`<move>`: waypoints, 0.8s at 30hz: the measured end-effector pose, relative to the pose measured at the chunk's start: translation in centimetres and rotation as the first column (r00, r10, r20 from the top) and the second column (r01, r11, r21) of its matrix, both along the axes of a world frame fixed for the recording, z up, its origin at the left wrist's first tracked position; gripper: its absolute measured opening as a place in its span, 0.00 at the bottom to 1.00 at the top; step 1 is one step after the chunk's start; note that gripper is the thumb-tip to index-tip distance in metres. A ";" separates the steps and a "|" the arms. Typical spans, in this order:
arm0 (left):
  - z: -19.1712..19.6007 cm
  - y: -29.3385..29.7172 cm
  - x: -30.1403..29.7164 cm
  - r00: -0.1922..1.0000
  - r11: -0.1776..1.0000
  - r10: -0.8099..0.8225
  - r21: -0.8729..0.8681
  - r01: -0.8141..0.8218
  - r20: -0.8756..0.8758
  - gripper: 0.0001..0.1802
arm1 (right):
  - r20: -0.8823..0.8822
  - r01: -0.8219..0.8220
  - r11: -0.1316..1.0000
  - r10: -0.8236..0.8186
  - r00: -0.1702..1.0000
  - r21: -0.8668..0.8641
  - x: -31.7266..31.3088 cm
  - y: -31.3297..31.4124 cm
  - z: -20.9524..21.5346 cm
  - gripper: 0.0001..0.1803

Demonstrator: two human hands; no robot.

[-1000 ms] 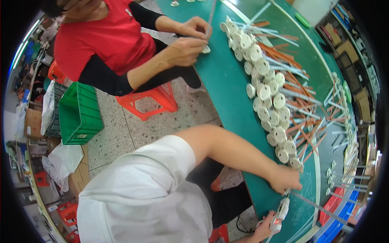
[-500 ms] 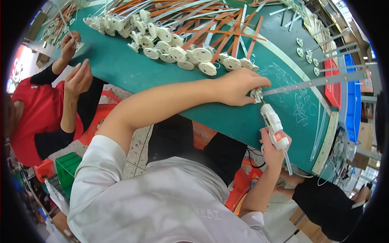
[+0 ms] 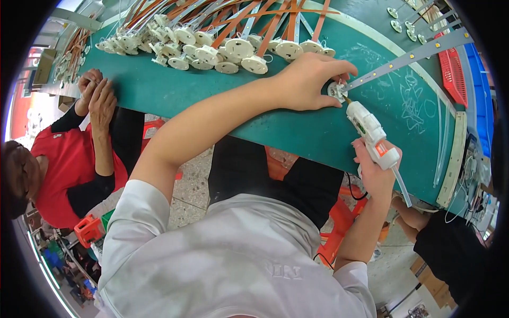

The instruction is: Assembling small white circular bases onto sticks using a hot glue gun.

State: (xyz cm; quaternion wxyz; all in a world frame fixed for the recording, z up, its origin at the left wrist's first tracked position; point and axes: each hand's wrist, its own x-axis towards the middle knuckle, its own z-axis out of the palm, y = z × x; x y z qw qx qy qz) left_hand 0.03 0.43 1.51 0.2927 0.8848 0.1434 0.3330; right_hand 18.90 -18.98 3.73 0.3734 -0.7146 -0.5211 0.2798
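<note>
Between the thumb and fingers of my left hand (image 3: pixel 312 79) is a small white round base (image 3: pixel 335 91), held at the table surface. A light LED strip (image 3: pixel 408 60) with a row of small yellowish chips runs from this base up to the right. My right hand (image 3: pixel 378 170) is closed round the handle of a white hot glue gun (image 3: pixel 368 123), with a clear glue stick (image 3: pixel 402 186) poking out of its back end. The gun's nozzle (image 3: pixel 348 99) points at the base's near right edge; whether it touches is too small to tell.
Several white round bases (image 3: pixel 238 49) with orange and silver strips (image 3: pixel 273 26) lie heaped along the far side of the green table (image 3: pixel 222 95). Red (image 3: pixel 452 77) and blue (image 3: pixel 480 98) trays stand at right. A co-worker in red (image 3: pixel 79 164) sits at left; another person's dark clothing (image 3: pixel 450 259) shows lower right.
The whole view has shifted. The LED strip now slants up more steeply from the base. The glue gun's nozzle stays at the base. The co-worker's two hands have come together.
</note>
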 end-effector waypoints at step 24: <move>0.8 1.1 -0.5 0.957 0.944 -0.284 -0.189 0.269 -0.055 0.40 | -0.104 -0.032 0.998 0.039 0.994 0.062 0.1 0.0 0.0 0.06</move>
